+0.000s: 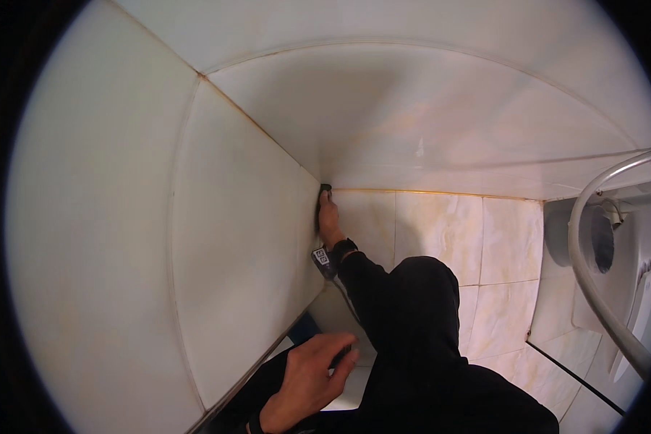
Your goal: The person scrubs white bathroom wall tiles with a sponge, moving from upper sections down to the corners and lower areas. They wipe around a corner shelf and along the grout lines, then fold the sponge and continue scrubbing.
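My right hand (329, 216) reaches down into the corner of the tiled walls. It is closed around a black object (325, 189), mostly hidden by the fingers and resting by the wall at floor level. Just below the wrist lies a small black device (322, 261) with a printed label and a dark cable (349, 304) running from it. Nearer to me, my left hand (309, 374) is curled with its thumb bent towards the fingers. A small dark object (340, 356) shows between them; its kind cannot be told.
Pale wall tiles (249, 228) rise at left and ahead, meeting marbled floor tiles (445, 228). My bent knee (426, 276) is close to the right arm. At the right are a toilet (624, 271), a grey bin (567, 233) and a curved pale hose or pipe (580, 260). A blue object (304, 328) lies behind the left hand.
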Demonstrator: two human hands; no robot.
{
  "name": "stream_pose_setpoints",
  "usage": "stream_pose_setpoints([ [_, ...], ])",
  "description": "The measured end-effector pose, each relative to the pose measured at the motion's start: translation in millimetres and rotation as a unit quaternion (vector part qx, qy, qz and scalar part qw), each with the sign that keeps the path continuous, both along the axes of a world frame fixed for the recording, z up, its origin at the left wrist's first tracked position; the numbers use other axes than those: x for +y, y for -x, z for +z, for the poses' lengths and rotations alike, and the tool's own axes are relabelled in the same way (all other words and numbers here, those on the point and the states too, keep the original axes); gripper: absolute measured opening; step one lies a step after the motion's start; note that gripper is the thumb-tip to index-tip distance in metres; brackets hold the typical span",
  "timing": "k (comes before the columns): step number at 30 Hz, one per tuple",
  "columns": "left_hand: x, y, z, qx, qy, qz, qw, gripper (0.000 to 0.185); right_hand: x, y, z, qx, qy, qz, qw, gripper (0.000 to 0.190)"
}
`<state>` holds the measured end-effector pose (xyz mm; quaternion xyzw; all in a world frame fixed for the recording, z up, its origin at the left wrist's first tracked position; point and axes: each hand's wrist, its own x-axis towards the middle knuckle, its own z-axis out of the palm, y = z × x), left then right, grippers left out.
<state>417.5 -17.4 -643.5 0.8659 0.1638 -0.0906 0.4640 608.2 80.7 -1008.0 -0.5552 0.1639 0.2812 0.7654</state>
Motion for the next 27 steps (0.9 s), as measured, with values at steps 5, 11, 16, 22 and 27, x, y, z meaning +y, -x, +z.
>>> stream_pose_setpoints([
  [5,7,-7,1,-0.015,0.007,-0.010,1.000,0.020,-8,5,48,-0.132,-0.026,0.035,0.990,0.067],
  [11,13,-13,3,-0.048,0.024,-0.012,0.998,0.021,-16,37,90,-0.152,-0.192,0.014,0.969,0.074],
  [16,12,-9,5,-0.041,0.018,-0.025,0.999,0.022,-10,29,50,-0.124,-0.121,0.032,0.984,0.076],
  [22,13,-4,-4,-0.036,0.002,-0.060,0.998,0.021,-6,35,-17,0.005,-0.105,0.031,0.994,0.080],
  [27,10,-7,-12,-0.030,0.000,-0.079,0.996,0.024,-36,99,-40,0.059,-0.125,0.074,0.988,0.075],
])
